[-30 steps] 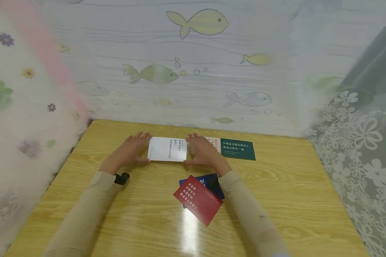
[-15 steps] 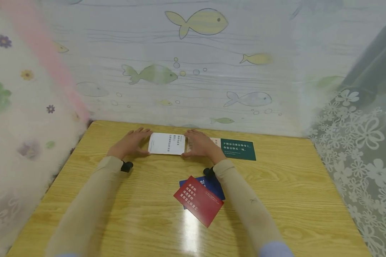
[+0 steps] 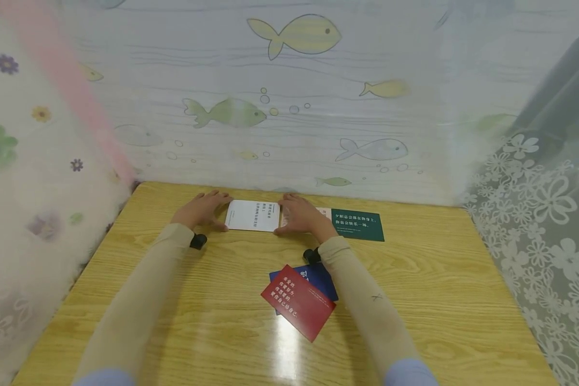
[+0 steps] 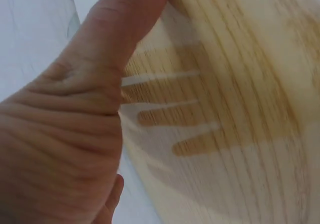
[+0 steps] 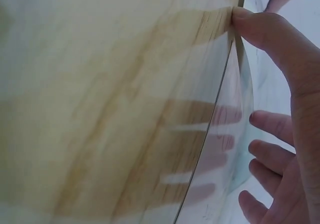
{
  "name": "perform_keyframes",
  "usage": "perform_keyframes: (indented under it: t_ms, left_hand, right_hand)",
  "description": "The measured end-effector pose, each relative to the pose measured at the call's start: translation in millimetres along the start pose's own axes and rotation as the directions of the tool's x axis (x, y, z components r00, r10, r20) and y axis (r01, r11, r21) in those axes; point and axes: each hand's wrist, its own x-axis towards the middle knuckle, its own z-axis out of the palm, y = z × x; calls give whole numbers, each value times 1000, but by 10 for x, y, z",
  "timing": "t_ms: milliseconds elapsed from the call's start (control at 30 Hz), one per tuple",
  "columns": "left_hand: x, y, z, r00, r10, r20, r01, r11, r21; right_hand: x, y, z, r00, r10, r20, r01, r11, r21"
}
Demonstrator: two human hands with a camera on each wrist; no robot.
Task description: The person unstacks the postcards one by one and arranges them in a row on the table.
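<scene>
A white card point(image 3: 253, 215) with dark vertical lettering lies near the table's back edge in the head view. My left hand point(image 3: 203, 210) is at its left short edge, thumb by the near corner, fingers by the far one. At the opposite edge, my right hand point(image 3: 303, 217) has its thumb and fingers spread in the same way. Right of the white card is a beige card point(image 3: 325, 214), partly hidden under the right hand. A dark green card point(image 3: 357, 224) adjoins it. In the right wrist view the thumb point(image 5: 245, 19) reaches forward and the other fingers are spread.
Nearer me, a red card point(image 3: 299, 303) overlaps a blue card point(image 3: 320, 279), close to the right forearm. The wooden table point(image 3: 198, 321) meets a fish-patterned curtain point(image 3: 289, 123) at the back. Sheer flowered fabric point(image 3: 550, 241) hangs along the right side.
Both hands have brought the white card farther back, close to the curtain. Over the last half second it has shifted slightly right, with the left hand following.
</scene>
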Motion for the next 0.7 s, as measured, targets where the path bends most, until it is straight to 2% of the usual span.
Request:
perform_keyframes:
  t_ms: [400, 700]
  left_hand:
    - [67, 30, -57, 1000, -1, 16, 1, 1000, 25]
    - [49, 21, -34, 999, -12, 50, 13, 999, -30]
  right_hand:
    - [12, 59, 28, 1000, 4, 24, -4, 1000, -18]
    - [-12, 121, 61, 999, 17, 48, -18, 1000, 19]
